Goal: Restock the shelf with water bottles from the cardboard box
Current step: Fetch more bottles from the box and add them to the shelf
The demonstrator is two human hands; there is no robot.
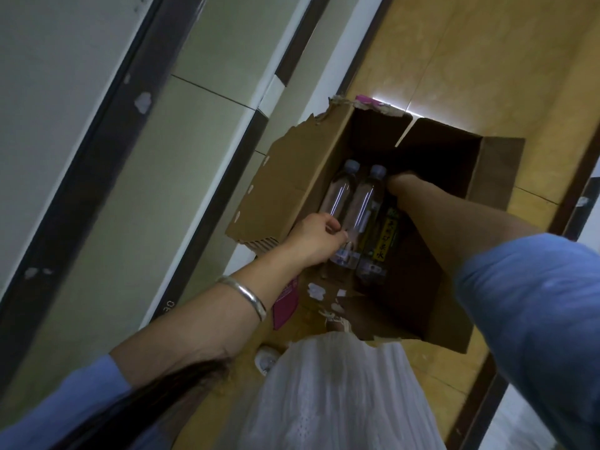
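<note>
An open cardboard box (292,177) with torn flaps stands on the floor below me. Two clear water bottles with pale blue caps lie side by side inside it, the left bottle (339,193) and the right bottle (365,203). A dark bottle with a yellow label (384,235) lies to their right. My left hand (316,238) reaches in and closes around the lower end of the left clear bottle. My right hand (401,183) is deep in the box beside the right bottle's cap, fingers hidden; what it grips cannot be made out.
The box sits on a yellow tiled floor (454,76). A pale wall with dark trim (81,157) runs along the left. My white skirt (331,391) and a shoe (266,358) are just below the box. A pink label (285,303) sticks to the box's near side.
</note>
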